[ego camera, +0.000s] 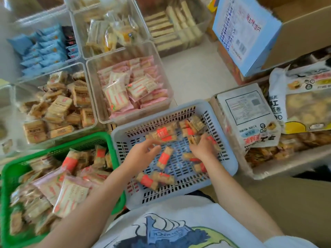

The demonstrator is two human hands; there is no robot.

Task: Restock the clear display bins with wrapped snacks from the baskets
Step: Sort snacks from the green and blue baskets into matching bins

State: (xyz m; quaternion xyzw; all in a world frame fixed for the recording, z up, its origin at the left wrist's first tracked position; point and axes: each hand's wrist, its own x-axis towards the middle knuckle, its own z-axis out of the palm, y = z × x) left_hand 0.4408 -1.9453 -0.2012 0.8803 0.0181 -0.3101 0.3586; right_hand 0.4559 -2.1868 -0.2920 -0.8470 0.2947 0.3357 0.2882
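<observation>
Both hands are down in the pale blue basket [222, 140], gathering the orange-banded wrapped snacks [163, 157] scattered over its slatted floor. The left hand [141, 153] has its fingers half curled in a narrow grip at a packet just beyond its fingertips, though the blur keeps me from saying whether it really holds it. The right hand [202, 147] is cupped over a small heap, fingers curled round a few packets. To do this well, I would sweep the loose ones lying between the two grips together first, then lift a modest handful so nothing slips out. The clear bin of tan snacks [89, 97] sits well beyond the left grip, past the green basket [111, 145]; it looks the likeliest match, but labels are too blurred to confirm.
</observation>
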